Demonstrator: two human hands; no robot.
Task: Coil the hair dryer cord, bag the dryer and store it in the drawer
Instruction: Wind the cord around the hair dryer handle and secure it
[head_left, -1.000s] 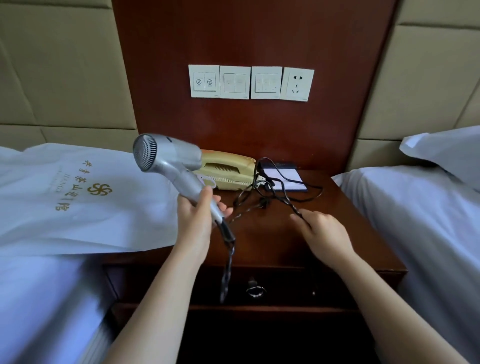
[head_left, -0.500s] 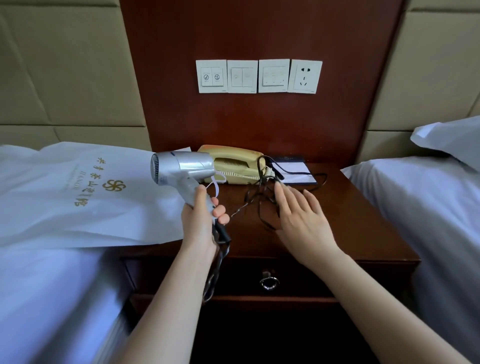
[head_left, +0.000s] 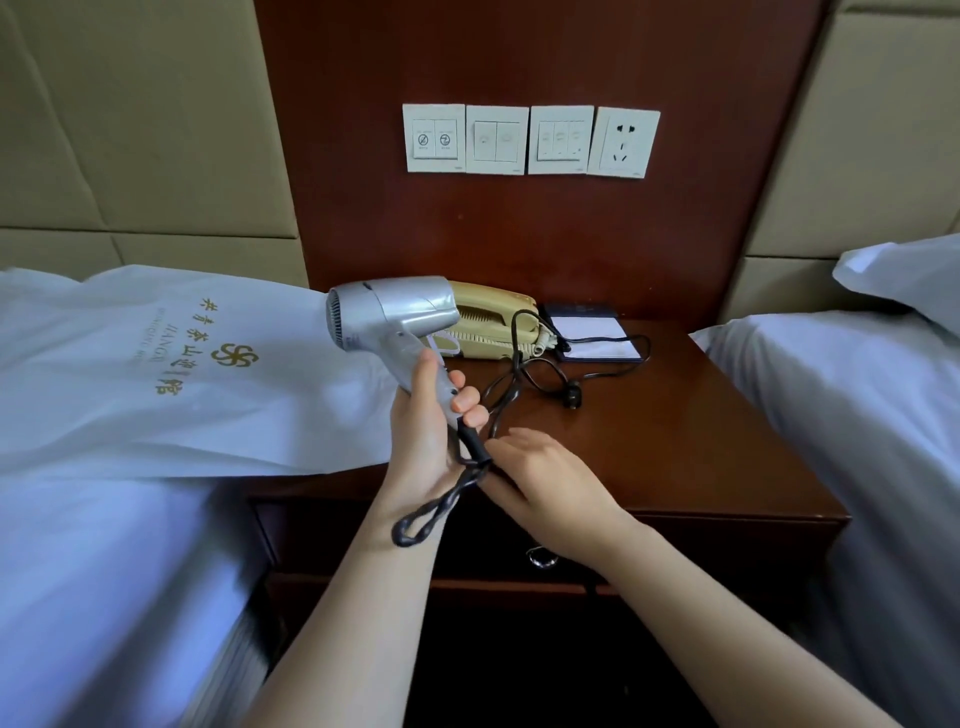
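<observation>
My left hand (head_left: 428, 431) grips the handle of the silver hair dryer (head_left: 389, 317), holding it above the left front of the wooden nightstand (head_left: 701, 457). The black cord (head_left: 511, 384) leaves the handle's base, hangs in a twisted loop below my left hand, and trails over the nightstand to its plug (head_left: 573, 397). My right hand (head_left: 550, 483) sits just under the handle's base with its fingers closed around the cord there. The white bag (head_left: 156, 374) with gold print lies flat on the left bed. The drawer (head_left: 675, 540) with its ring pull is shut.
A beige telephone (head_left: 493, 322) and a notepad in a dark holder (head_left: 595, 335) stand at the back of the nightstand. Switch plates and a socket (head_left: 623, 143) are on the wooden wall panel. White beds flank the nightstand, with a pillow (head_left: 904, 275) at right.
My right hand has pulled back from the cord pile in the middle of the nightstand to the cord at the handle's base. The dryer has tilted and shifted slightly right.
</observation>
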